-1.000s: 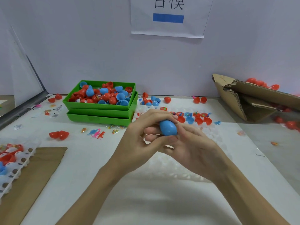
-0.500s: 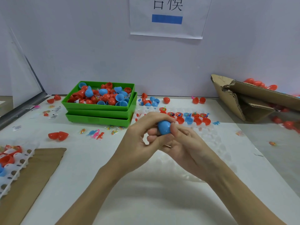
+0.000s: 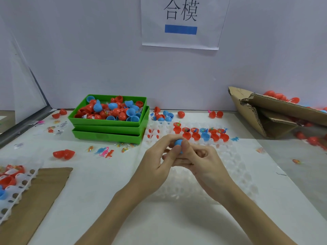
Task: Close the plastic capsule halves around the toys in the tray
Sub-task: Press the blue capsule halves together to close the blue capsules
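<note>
Two-handed grip (image 3: 178, 151) around blue capsule (image 3: 178, 142), mostly hidden.

Bright even light, soft shadows, wide-angle edge distortion, slightly blurry

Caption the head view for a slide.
Both hands squeeze a blue capsule over the white tray.

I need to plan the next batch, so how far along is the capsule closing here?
Done: closed red capsules lie by the cardboard box. In hand: the left hand and right hand both grip one blue capsule. Left: about ten open halves with toys sit in the white tray, plus loose halves in the green bin.
</note>
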Motion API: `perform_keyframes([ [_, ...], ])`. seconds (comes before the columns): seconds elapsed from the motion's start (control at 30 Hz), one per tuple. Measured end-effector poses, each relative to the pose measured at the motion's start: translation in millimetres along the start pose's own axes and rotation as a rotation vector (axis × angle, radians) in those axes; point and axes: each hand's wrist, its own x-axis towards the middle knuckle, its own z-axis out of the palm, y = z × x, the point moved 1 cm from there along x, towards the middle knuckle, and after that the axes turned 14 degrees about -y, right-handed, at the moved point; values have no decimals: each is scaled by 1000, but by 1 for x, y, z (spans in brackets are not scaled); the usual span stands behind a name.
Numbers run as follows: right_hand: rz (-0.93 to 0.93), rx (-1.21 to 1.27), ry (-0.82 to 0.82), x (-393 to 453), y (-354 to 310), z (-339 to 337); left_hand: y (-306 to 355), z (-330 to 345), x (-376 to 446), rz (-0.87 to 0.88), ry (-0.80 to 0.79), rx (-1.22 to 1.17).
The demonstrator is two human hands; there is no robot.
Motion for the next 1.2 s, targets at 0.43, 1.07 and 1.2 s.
perform_keyframes([
  [0.43,-38,-112,6,0,4,-4,-2,-1,1,37,-23,-7],
  [1.07,-46,421,681,77,-119,-147,-10,-8,-6,-88,16,385],
  [1.2,79,161,563,51,-74,-113,-10,-8,-3,-86,-15,469],
])
